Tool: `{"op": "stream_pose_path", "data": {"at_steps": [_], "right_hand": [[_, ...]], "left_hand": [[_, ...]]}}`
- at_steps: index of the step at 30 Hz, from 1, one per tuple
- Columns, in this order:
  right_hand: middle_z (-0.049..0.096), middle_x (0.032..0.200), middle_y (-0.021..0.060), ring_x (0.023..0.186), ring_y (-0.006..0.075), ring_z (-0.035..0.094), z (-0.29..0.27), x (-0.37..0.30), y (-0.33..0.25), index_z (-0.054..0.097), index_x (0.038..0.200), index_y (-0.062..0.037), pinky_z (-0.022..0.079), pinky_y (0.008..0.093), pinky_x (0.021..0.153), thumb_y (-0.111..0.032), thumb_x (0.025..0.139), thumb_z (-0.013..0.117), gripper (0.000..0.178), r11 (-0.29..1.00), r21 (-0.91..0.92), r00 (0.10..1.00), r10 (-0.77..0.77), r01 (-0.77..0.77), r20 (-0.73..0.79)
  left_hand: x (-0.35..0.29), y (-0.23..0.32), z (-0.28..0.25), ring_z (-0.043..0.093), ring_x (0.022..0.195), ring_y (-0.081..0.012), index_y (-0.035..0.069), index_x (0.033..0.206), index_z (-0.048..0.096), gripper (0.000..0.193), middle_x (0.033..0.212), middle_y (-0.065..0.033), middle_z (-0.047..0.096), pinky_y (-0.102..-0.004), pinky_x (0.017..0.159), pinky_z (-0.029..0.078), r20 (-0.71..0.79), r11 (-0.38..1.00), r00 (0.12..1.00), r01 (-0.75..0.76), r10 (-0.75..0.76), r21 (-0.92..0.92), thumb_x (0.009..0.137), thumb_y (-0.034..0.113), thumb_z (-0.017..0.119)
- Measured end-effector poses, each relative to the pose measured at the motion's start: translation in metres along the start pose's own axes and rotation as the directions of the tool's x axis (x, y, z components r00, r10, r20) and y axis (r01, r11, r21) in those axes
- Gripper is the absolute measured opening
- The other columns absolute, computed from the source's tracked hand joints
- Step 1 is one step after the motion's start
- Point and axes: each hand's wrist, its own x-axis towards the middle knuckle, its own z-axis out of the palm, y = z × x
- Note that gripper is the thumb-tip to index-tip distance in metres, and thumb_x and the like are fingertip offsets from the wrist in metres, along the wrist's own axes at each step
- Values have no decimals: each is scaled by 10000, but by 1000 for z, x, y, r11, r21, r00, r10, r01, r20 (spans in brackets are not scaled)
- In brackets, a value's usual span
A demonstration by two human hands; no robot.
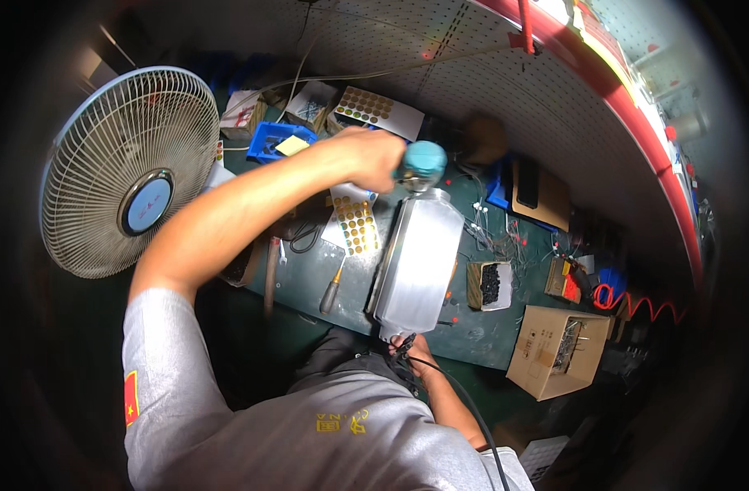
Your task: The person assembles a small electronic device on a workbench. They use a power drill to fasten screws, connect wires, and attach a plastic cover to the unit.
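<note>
Tool (424, 161) fills curled left hand (376, 159) by housing's (421, 262) far end; right hand (419, 349) closes round cable (404, 345), likely steadying.

Uneven light. Strongest patch upper right, washed out beyond the red beam (616, 92). Surface (302, 277) mid-bright at centre; floor below it nearly black. Metal housing (419, 266) has white glare along its top face. Left forearm (256, 209) brightly lit, left hand (376, 157) slightly soft; right hand (413, 350) dimmer. Pegboard (448, 90) greyish, in shade. Small parts at far right murky, hard to resolve. Heavy fisheye: red beam and surface edge bow. Dark vignette all round, corners black, outer rim blurred.
</note>
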Motion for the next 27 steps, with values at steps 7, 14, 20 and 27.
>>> {"op": "stream_pose_path", "data": {"at_steps": [7, 14, 20, 27], "right_hand": [[640, 761, 13, 681, 127, 608, 12, -6, -8, 685, 944, -31, 460, 274, 610, -227, 795, 790, 267, 999, 36, 998, -39, 40, -42], [659, 878, 71, 743, 174, 645, 9, 0, 3, 639, 1088, 13, 527, 305, 640, -296, 783, 848, 482, 996, 55, 997, -64, 66, -37], [667, 945, 90, 805, 196, 664, 6, 2, 6, 618, 1166, 44, 571, 336, 695, -357, 786, 836, 594, 997, 29, 997, -69, 70, -18], [669, 1037, 108, 852, 198, 667, 3, -1, 7, 604, 1215, 35, 577, 339, 719, -407, 802, 820, 643, 996, 14, 996, -89, 89, 16]], "left_hand": [[38, 49, -34, 728, 890, -261, 24, 981, 771, 276, 979, -138, 751, -402, 768, 573, 148, 959, 989, -69, 29, 274, 749, 174, 756], [42, 57, -31, 730, 950, -259, 42, 1051, 774, 330, 1035, -138, 747, -398, 801, 569, 144, 940, 989, -14, -37, 341, 767, 210, 770], [38, 45, -17, 721, 926, -296, 17, 1000, 775, 322, 993, -158, 746, -423, 771, 561, 62, 967, 997, 21, -38, 254, 742, 209, 760], [9, 21, -12, 734, 873, -277, 0, 919, 762, 335, 943, -155, 750, -401, 759, 565, -21, 995, 995, 95, -94, 33, 705, 257, 780]]}}
